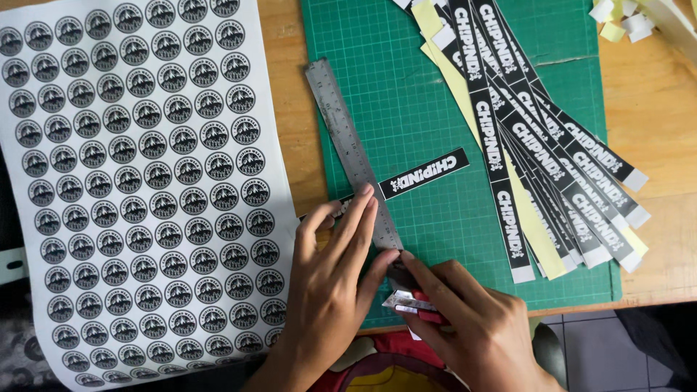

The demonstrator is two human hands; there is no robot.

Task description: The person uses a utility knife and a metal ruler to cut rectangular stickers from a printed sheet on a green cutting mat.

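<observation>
My left hand (330, 279) presses its fingers flat on a steel ruler (348, 145) that lies slantwise across a black sticker strip (425, 173) on the green cutting mat (406, 87). My right hand (472, 327) grips a small red and silver cutter (414, 303) at the ruler's near end, its tip by the ruler's edge. The strip runs under the ruler, so its left part is mostly hidden by my fingers.
A white sheet of several round black stickers (145, 181) lies to the left on the wooden table (653, 116). A fanned pile of cut black strips (544, 160) covers the mat's right side. Paper scraps (624, 22) lie at the far right. The table's edge is near me.
</observation>
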